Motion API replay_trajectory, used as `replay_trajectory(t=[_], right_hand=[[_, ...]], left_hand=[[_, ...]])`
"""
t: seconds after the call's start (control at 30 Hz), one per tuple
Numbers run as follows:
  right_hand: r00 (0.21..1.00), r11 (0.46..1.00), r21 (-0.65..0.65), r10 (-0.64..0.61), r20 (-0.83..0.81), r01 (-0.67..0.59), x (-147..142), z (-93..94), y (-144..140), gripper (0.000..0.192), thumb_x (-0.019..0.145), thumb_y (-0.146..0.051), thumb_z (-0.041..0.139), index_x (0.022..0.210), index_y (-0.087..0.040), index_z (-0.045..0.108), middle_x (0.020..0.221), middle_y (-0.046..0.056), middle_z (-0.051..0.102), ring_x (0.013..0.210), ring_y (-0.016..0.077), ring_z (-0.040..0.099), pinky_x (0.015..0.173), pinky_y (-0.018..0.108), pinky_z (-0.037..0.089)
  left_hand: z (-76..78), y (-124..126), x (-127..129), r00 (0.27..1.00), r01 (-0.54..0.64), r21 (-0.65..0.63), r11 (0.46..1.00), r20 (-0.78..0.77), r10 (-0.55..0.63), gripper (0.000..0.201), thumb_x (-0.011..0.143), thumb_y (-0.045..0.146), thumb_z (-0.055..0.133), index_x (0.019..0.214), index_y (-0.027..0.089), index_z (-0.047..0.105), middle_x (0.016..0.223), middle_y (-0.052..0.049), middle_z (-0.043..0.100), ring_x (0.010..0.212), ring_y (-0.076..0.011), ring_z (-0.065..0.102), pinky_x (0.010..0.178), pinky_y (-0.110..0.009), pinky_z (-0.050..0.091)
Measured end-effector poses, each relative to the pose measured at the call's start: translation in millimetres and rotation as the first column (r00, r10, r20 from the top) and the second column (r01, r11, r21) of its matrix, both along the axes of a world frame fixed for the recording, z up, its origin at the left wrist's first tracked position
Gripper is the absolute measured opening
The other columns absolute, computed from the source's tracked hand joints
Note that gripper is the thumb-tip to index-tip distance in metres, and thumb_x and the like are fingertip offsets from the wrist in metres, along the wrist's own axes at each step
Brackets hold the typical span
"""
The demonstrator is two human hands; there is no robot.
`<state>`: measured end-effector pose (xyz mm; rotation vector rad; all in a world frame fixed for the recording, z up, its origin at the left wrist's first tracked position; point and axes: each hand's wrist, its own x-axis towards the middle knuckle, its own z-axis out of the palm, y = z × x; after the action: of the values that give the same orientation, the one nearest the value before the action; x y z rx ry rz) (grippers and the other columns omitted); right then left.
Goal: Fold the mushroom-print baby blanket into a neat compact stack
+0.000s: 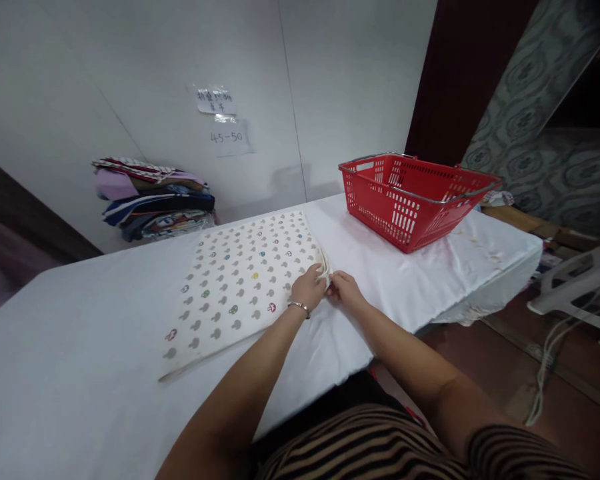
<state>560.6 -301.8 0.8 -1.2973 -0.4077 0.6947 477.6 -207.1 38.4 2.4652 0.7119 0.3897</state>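
Note:
A folded white cloth (240, 280) printed with small grey and coloured mushroom shapes lies flat on the white-covered table (70, 347). My left hand (309, 287), with a bracelet at the wrist, pinches the cloth's right edge near its layered corner. My right hand (346, 288) is right beside it, its fingers on the same stacked edge. Both hands meet at that corner.
A red plastic basket (414, 197) with metal handles stands at the table's far right. A pile of folded clothes (153, 197) sits against the white wall at the back left. Paper notes (223, 120) hang on the wall. A white stool (580, 287) and cables are on the floor at right.

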Motion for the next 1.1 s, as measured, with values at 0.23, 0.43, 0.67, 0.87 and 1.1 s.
replay_trajectory(t=[0.23,0.43,0.67,0.87,1.1], right_hand=[[0.999,0.999,0.028,0.034,-0.035,-0.033,3,-2.7,1,0.022,0.070,-0.039,0.057,0.062,-0.020,0.049,0.043,-0.003,0.054,0.036,0.0080,0.042,0.036,0.019,0.029],[0.996,0.995,0.080,0.063,-0.060,-0.059,3,-2.7,2,0.031,0.071,-0.048,0.060,0.064,-0.020,0.050,0.046,-0.003,0.054,0.040,0.0088,0.047,0.036,0.019,0.029],[0.993,0.993,0.118,0.036,-0.108,-0.023,2,-2.6,2,0.036,0.065,-0.046,0.069,0.059,-0.020,0.046,0.043,-0.004,0.052,0.036,0.0071,0.041,0.035,0.020,0.026],[0.997,0.999,0.049,0.021,-0.080,-0.017,4,-3.1,1,0.027,0.064,-0.039,0.066,0.060,-0.020,0.047,0.043,-0.001,0.056,0.037,0.0084,0.044,0.036,0.019,0.027],[0.996,0.997,0.066,0.031,-0.089,-0.025,3,-1.9,-1,0.024,0.067,-0.037,0.062,0.060,-0.021,0.046,0.043,-0.002,0.055,0.036,0.0085,0.043,0.037,0.020,0.028]], left_hand=[[5.8,-6,0,0.997,0.071,0.144,0.987,-0.038,-0.066,0.022,0.086,0.026,0.044,0.095,0.025,0.065,0.100,-0.001,0.068,0.095,-0.0185,0.060,0.080,-0.028,0.043],[7.6,-13,1,0.990,0.136,0.233,0.963,-0.067,-0.124,0.025,0.088,0.022,0.039,0.094,0.023,0.064,0.101,-0.003,0.066,0.096,-0.0184,0.057,0.079,-0.029,0.042],[5.5,-7,0,0.998,0.031,-0.110,0.993,0.059,-0.025,0.029,0.079,0.027,0.054,0.106,0.021,0.065,0.113,-0.004,0.065,0.105,-0.0190,0.057,0.093,-0.030,0.042],[-2.4,11,-1,0.980,-0.088,-0.383,0.919,0.135,0.150,0.021,0.077,0.026,0.056,0.091,0.016,0.069,0.082,-0.003,0.070,0.076,-0.0149,0.062,0.073,-0.026,0.048],[3.8,-3,-1,0.985,0.050,0.024,0.998,0.165,-0.054,0.020,0.083,0.026,0.050,0.081,0.022,0.070,0.082,-0.002,0.063,0.083,-0.0143,0.057,0.077,-0.026,0.043]])
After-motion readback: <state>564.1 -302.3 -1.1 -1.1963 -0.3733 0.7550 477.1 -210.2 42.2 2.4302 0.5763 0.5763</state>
